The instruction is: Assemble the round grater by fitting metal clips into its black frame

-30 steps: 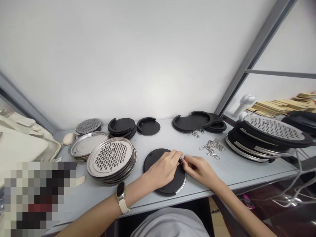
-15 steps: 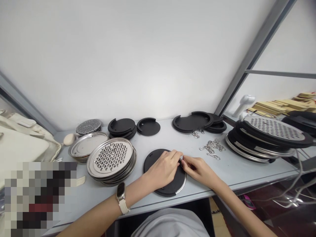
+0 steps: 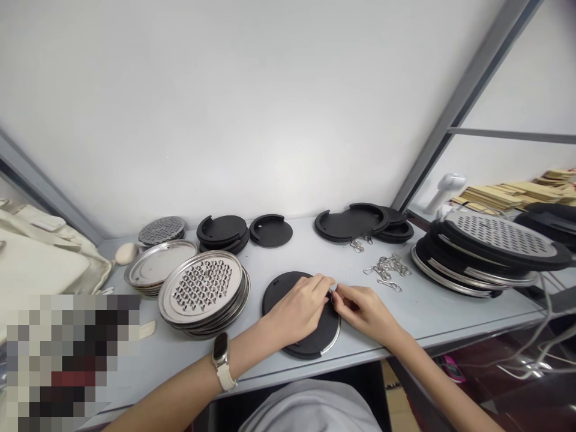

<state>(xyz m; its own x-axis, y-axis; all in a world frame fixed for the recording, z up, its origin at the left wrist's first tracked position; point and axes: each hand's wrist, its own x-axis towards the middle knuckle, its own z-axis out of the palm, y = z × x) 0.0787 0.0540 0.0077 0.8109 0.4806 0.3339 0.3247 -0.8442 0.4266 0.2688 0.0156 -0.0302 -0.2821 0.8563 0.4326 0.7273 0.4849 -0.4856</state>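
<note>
A round black holder (image 3: 279, 294) with a metal disc edge showing on its right side lies at the table's front. Across it rests my left hand (image 3: 302, 307), its fingers bent down at the holder's right rim. My right hand (image 3: 362, 309) meets it there, thumb and forefinger pinched on a small metal piece, possibly a wire clip, mostly hidden by the fingertips. Loose metal wire clips (image 3: 387, 265) lie to the right of my hands. On the left is a stack of round metal grater discs (image 3: 202, 288).
Metal discs (image 3: 161, 264) and black holders (image 3: 222, 231) stand along the wall. More black holders (image 3: 348, 223) sit at the back right. A tall stack of assembled graters (image 3: 490, 252) stands at the right. A cream bag (image 3: 36, 258) is at the left.
Almost nothing differs. Both hands stay at the holder's right rim, with only a very slight shift of the right fingers.
</note>
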